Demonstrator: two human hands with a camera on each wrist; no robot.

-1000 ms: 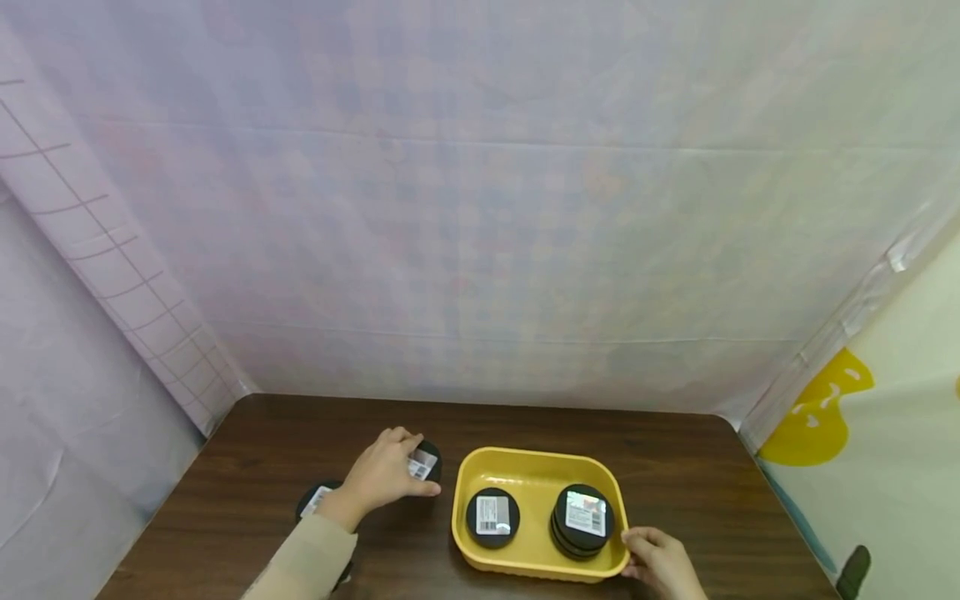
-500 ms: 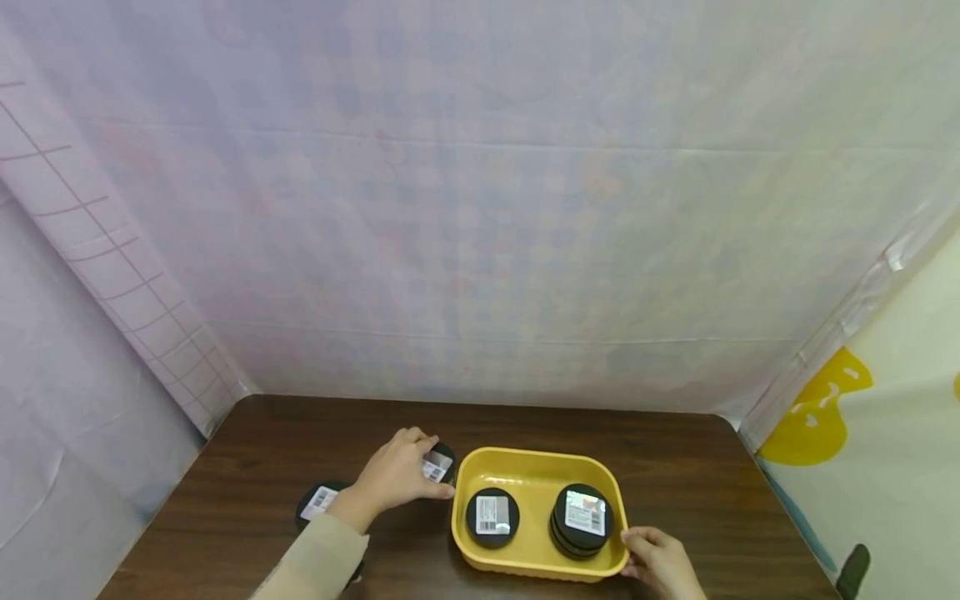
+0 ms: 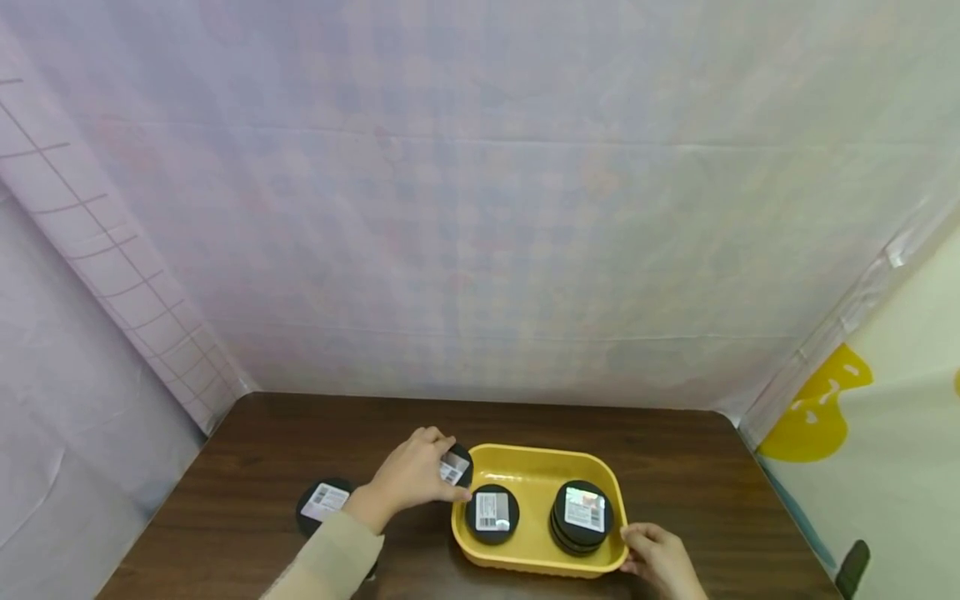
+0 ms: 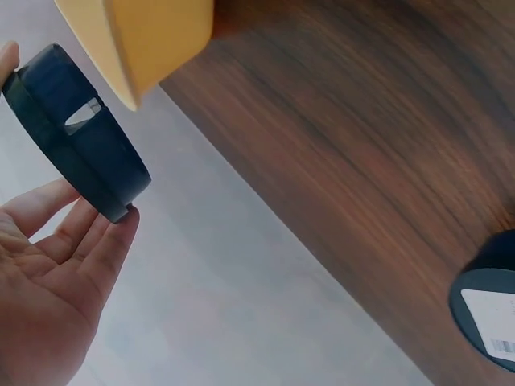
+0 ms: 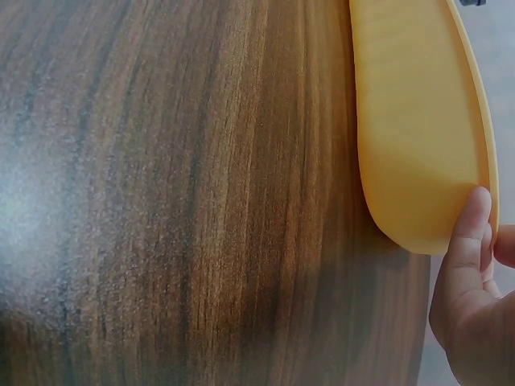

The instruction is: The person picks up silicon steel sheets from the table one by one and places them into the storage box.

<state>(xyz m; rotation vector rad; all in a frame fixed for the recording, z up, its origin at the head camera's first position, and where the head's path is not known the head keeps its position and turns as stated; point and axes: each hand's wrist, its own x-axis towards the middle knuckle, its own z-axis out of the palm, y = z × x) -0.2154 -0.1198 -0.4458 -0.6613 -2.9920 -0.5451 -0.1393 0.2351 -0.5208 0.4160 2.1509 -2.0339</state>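
Observation:
My left hand holds a short round black container with a barcode label, by its edges between thumb and fingers. It hangs at the upper left rim of a yellow plastic basket. In the left wrist view the held container is tilted, with a wider rim and a small pale patch on its side. Inside the basket, a similar container lies on the left and a stack of containers on the right. My right hand pinches the basket's lower right rim, thumb and fingers on either side.
Another labelled black container rests on the dark wooden table, left of my forearm. A dark edge of something shows beside the sleeve, mostly hidden. A pale patterned cloth hangs behind the table.
My left hand has moved right with the black container, from over the table to the basket's left rim. My right hand has stayed at the basket's rim.

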